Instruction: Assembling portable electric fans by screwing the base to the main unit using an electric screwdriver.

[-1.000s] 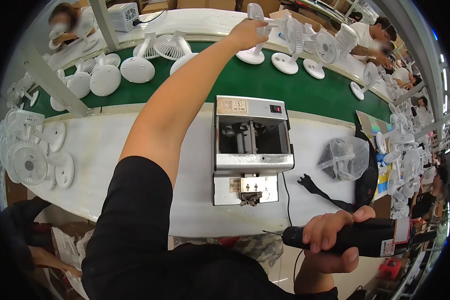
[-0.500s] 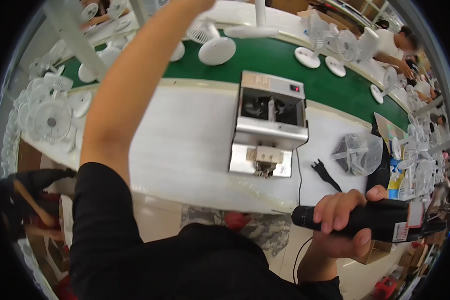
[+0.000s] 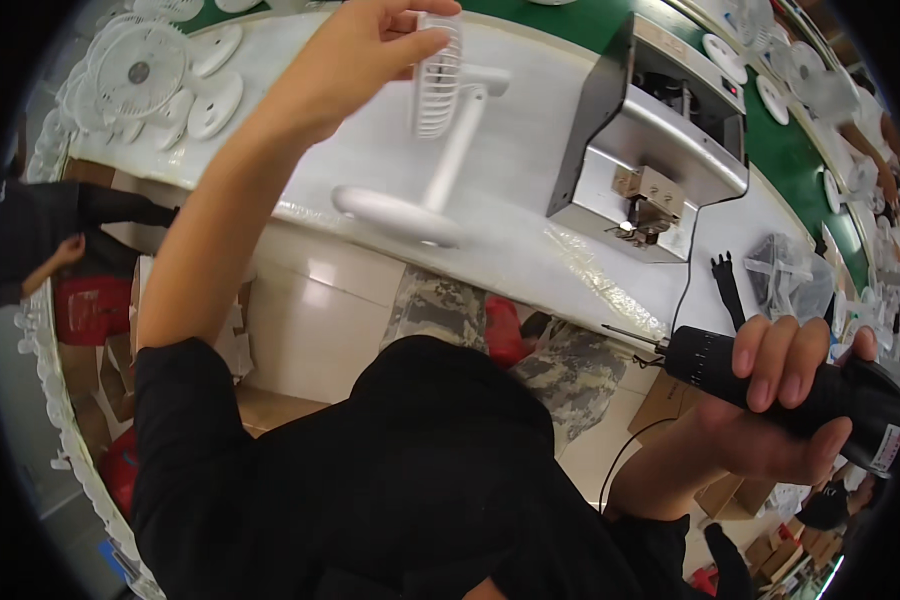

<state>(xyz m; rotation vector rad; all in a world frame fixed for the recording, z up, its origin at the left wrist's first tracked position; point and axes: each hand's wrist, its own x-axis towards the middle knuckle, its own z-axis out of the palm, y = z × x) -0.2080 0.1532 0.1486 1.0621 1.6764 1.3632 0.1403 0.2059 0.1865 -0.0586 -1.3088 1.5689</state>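
My left hand (image 3: 360,60) grips the rim of a white desk fan (image 3: 457,150) by its round grille. The fan's stem runs down to a round base (image 3: 395,215), which is over the near part of the white worktop. In my right hand (image 3: 785,400) is a black electric screwdriver (image 3: 702,362), fingers wrapped round its body. Its thin metal bit points left, toward the table's front edge. Between the hands, farther off, stands a silver, box-shaped screw feeder (image 3: 670,150) with a red display and a small block at its front.
Several white fans (image 3: 140,68) crowd the far left, and more stand along the green belt (image 3: 770,125). Right of the feeder lie a black forked tool (image 3: 727,288) and a clear plastic bag (image 3: 785,270). A person in dark clothes (image 3: 50,230) is at the left.
My left hand has come back from the far side with a white fan, which is now over the near worktop. The view has shifted; my right hand still holds the screwdriver, its bit now visible.
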